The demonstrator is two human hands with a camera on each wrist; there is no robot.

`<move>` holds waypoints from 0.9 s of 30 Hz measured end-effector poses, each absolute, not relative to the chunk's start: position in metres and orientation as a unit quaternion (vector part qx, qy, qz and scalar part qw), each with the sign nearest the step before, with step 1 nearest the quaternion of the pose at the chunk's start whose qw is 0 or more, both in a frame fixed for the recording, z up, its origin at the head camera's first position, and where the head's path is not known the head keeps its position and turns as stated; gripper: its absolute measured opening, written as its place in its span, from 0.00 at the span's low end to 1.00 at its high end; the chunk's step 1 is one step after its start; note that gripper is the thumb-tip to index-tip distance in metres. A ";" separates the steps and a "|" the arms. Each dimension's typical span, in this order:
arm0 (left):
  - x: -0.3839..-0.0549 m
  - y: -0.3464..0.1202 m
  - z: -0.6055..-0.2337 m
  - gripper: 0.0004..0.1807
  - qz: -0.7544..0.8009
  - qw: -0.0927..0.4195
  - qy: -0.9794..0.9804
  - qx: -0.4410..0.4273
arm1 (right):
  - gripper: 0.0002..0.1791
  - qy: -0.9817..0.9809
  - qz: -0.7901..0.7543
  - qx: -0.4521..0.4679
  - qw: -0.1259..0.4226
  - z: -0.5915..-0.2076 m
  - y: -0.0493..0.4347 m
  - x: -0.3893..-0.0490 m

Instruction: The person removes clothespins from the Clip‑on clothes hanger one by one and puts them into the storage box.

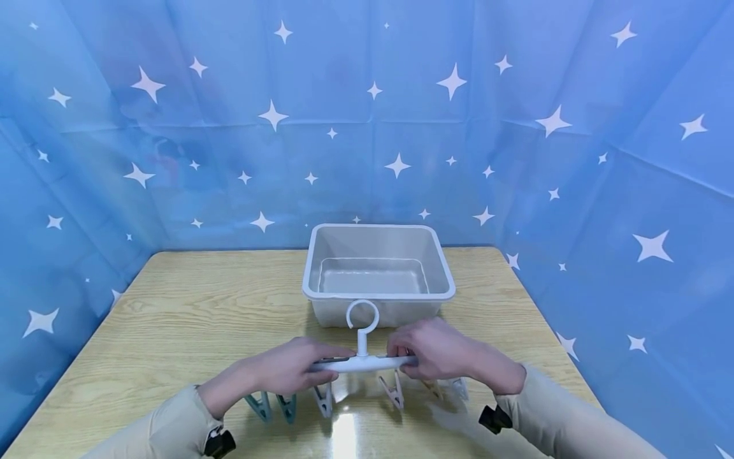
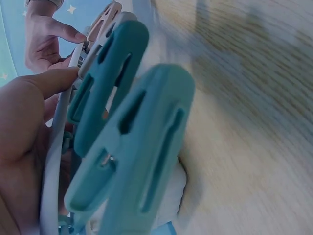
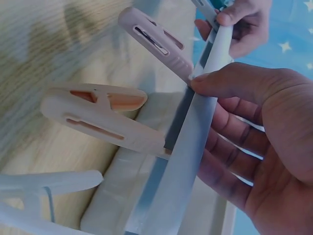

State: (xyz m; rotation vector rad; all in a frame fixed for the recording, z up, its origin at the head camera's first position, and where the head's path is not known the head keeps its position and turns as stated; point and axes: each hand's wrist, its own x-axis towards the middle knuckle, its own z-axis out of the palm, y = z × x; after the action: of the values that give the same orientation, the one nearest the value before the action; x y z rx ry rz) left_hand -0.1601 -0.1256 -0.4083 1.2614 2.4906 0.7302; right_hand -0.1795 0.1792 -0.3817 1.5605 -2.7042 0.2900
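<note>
A white clothes hanger (image 1: 362, 364) with a round hook is held level above the table, its hook upright. My left hand (image 1: 287, 365) grips the left part of the bar between thumb and fingers, and my right hand (image 1: 440, 349) holds the right part the same way. Plastic clips hang along the bar. In the left wrist view, a light teal clip (image 2: 164, 88) is nearest, with a darker teal clip (image 2: 134, 36) behind it. On the right side are a pink clip (image 3: 156, 44), a beige clip (image 3: 142, 136) and a whitish clip (image 3: 73, 180).
Just behind the hanger stands a grey plastic basin (image 1: 378, 298), with nothing visible inside. Both stand over a light wood-grain table (image 1: 229, 299). Blue curtains (image 1: 321, 76) with white stars surround its back and sides. Light glares off the tabletop near the front.
</note>
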 end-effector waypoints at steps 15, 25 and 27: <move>-0.164 -0.134 -0.395 0.24 0.268 0.097 0.848 0.446 | 0.10 -0.855 0.106 0.507 0.024 -0.367 0.178 -0.182; -0.167 -0.137 -0.386 0.24 0.264 0.069 0.852 0.447 | 0.08 -0.860 0.108 0.497 0.039 -0.353 0.177 -0.184; -0.168 -0.138 -0.384 0.24 0.266 0.069 0.852 0.445 | 0.07 -0.862 0.107 0.494 0.040 -0.350 0.178 -0.185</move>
State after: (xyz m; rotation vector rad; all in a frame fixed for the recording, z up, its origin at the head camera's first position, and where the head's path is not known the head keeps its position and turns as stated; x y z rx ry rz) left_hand -0.1679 -0.1384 -0.3843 1.3395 2.5668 0.8006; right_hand -0.1849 0.1775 -0.3499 1.5127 -2.6422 0.3289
